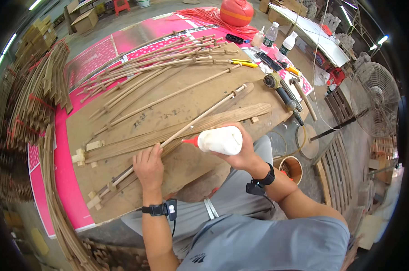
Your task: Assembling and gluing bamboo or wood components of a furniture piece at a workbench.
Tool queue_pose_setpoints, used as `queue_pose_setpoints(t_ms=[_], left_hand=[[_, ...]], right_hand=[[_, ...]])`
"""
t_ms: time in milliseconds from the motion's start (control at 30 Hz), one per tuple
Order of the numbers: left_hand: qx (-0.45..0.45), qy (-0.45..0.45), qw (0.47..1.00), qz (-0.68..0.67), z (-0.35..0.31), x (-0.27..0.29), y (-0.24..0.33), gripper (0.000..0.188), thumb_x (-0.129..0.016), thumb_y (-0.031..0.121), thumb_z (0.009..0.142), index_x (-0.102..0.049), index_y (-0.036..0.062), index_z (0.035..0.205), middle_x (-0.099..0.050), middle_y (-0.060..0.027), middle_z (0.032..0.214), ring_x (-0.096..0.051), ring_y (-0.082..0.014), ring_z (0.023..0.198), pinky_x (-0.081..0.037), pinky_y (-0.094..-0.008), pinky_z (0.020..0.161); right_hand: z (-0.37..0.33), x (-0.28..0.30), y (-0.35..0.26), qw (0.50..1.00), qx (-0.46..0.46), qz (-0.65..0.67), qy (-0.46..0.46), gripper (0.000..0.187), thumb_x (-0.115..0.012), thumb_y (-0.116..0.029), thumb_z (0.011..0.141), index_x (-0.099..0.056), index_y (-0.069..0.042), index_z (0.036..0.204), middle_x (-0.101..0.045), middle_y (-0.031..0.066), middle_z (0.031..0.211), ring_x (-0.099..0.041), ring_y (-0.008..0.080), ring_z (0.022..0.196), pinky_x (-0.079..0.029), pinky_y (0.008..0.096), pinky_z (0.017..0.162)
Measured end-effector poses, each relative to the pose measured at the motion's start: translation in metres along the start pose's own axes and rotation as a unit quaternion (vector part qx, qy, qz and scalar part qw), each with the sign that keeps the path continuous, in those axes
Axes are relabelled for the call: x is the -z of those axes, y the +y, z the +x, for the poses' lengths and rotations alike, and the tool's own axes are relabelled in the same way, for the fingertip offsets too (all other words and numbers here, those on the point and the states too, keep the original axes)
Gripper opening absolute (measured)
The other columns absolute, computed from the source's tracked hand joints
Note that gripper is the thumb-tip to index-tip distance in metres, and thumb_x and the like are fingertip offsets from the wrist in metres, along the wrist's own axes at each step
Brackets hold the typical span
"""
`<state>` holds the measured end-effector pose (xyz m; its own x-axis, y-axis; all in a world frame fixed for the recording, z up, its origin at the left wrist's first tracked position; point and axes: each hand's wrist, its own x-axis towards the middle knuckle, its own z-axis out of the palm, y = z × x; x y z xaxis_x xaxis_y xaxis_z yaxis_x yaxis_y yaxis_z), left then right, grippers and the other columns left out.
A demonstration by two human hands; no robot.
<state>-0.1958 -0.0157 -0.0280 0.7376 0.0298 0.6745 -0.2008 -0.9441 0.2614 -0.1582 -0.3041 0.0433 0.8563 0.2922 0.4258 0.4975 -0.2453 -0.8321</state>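
Note:
In my right hand (246, 151) is a white squeeze bottle (221, 140) with a red nozzle, tipped on its side. The nozzle points left, close to a long thin wooden rod (203, 116). My left hand (149, 168) is closed on that rod toward its lower left part. The rod runs slantwise across the board and has small wooden knobs near its ends. Beneath and beside it lie long flat wooden slats (182, 132), with small pale blocks (81, 157) at their left ends.
Several knobbed rods (154, 67) lie across the far side of the brown board (168, 106). At the right are a power tool (283, 92), a hammer (303, 97), plastic bottles (271, 35) and a yellow cutter (244, 63). Stacked slats (42, 90) stand left; a fan (373, 99) stands right.

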Motion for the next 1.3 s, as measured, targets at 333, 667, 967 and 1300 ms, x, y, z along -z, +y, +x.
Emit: queue_pose_setpoints(t_ms=[333,667,967,1300], left_hand=[[-0.001,0.007,1.0,-0.024,0.006,0.002,0.004,0.018,-0.075,0.02,0.089,-0.074,0.0108,0.105,-0.07,-0.0016,0.092,-0.065,-0.0234,0.086,-0.046,-0.0407,0.075],[0.003,-0.015,0.995,-0.097,0.005,0.012,0.005,0.025,-0.068,0.023,0.086,-0.068,0.01,0.107,-0.064,-0.0048,0.091,-0.061,-0.0246,0.09,-0.043,-0.0404,0.078],[0.049,-0.042,0.994,-0.083,0.018,0.013,0.002,0.024,-0.072,0.014,0.09,-0.069,0.0085,0.113,-0.067,-0.0058,0.095,-0.063,-0.027,0.093,-0.047,-0.0418,0.079],[0.018,0.062,0.997,-0.044,0.023,-0.012,-0.012,0.028,-0.075,0.02,0.09,-0.069,0.0101,0.116,-0.07,-0.0039,0.097,-0.065,-0.0247,0.089,-0.048,-0.0405,0.074]], right_hand=[[-0.001,-0.047,-0.05,0.972,0.048,0.2,-0.115,0.076,-0.095,-0.004,0.073,-0.05,-0.002,0.134,-0.066,0.0186,0.133,-0.067,0.0263,0.124,-0.056,0.0399,0.105],[0.01,-0.137,-0.065,0.957,0.105,0.189,-0.196,0.07,-0.095,-0.011,0.077,-0.056,-0.003,0.134,-0.069,0.0122,0.129,-0.069,0.0213,0.119,-0.055,0.0349,0.1],[0.014,-0.172,-0.077,0.961,0.134,0.106,-0.216,0.062,-0.092,-0.011,0.078,-0.06,-0.005,0.131,-0.072,0.0141,0.126,-0.072,0.0252,0.113,-0.057,0.0354,0.096],[0.018,-0.187,-0.072,0.956,0.133,0.1,-0.24,0.062,-0.09,-0.008,0.077,-0.062,-0.005,0.132,-0.073,0.0143,0.125,-0.072,0.0303,0.113,-0.057,0.0381,0.095]])
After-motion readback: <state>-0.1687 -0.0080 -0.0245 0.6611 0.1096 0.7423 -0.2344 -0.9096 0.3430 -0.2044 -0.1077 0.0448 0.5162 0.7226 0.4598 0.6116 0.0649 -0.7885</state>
